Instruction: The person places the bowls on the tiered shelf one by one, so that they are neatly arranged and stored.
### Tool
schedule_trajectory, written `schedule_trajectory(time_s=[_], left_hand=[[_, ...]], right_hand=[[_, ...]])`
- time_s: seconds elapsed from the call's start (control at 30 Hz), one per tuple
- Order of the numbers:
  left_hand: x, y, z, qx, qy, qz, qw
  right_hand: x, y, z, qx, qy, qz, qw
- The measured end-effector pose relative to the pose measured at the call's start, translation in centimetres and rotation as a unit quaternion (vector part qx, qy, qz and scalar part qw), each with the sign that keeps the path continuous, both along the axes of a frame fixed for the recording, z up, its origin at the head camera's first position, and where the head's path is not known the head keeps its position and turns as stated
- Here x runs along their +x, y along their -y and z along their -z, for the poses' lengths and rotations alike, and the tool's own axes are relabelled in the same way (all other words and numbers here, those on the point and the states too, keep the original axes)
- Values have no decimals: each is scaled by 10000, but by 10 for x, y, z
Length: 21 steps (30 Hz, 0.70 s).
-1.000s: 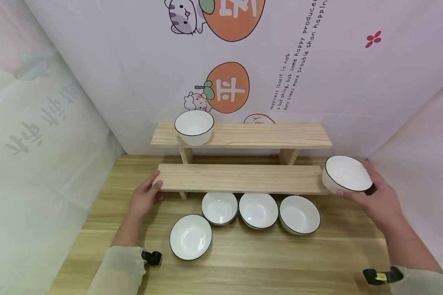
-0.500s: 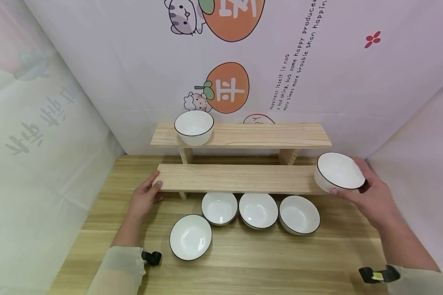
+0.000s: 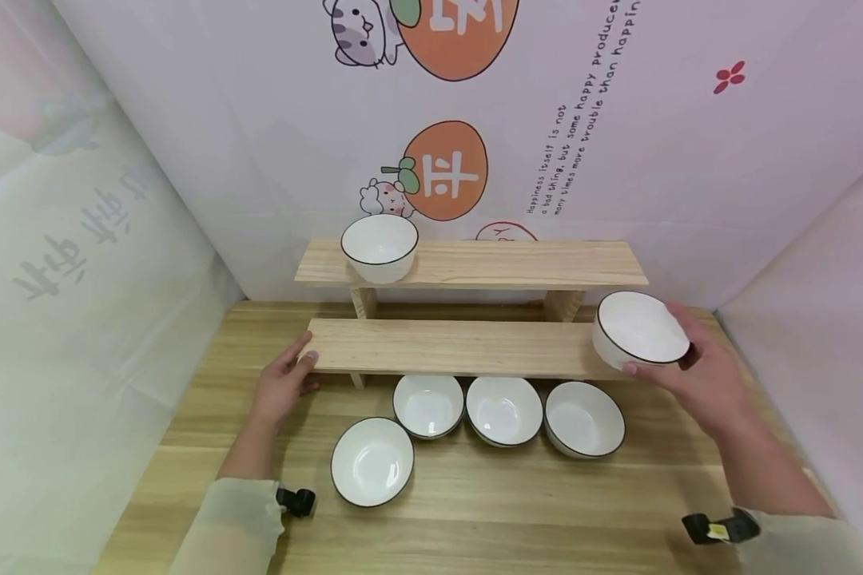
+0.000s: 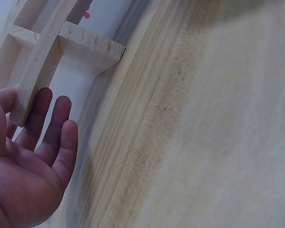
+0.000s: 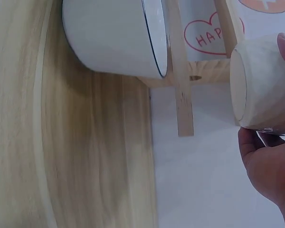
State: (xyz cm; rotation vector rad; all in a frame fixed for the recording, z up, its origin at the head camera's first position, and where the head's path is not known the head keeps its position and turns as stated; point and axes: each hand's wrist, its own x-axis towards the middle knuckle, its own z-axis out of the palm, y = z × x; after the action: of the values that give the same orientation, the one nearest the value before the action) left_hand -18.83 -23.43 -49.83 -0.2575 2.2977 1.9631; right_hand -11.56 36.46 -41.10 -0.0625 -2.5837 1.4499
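Note:
My right hand [image 3: 712, 387] grips a white bowl [image 3: 642, 329] with a dark rim, thumb on the near side and fingers around the far side. The bowl overlaps the right end of the lower board [image 3: 446, 347] of a two-tier wooden shelf. In the right wrist view, the held bowl [image 5: 266, 85] appears above that board, tilted in the hand. At the shelf's left end, my left hand [image 3: 280, 387] pinches the lower board, thumb on top. The left wrist view has the thumb and fingers around the board's end [image 4: 35, 90]. Another white bowl [image 3: 379, 249] stands on the upper board [image 3: 518, 263], toward the left.
Three white bowls stand in a row before the shelf: left [image 3: 428, 406], middle [image 3: 504, 409] and right [image 3: 585, 419]. A separate bowl [image 3: 372, 461] sits nearer on the wooden table [image 3: 518, 519]. Printed white sheets [image 3: 259, 120] enclose the back and sides.
My right hand has carried the bowl leftward and slightly up in the head view, further over the lower board's right end. The left hand stays at the board's left end.

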Motion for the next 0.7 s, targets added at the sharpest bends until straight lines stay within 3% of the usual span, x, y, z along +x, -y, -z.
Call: schedule_trajectory(time_s=[0.7], left_hand=[[1,-2,-1,-7,16,-77,10000]], right_hand=[[-21,43,-20,-260,64,-313,9992]])
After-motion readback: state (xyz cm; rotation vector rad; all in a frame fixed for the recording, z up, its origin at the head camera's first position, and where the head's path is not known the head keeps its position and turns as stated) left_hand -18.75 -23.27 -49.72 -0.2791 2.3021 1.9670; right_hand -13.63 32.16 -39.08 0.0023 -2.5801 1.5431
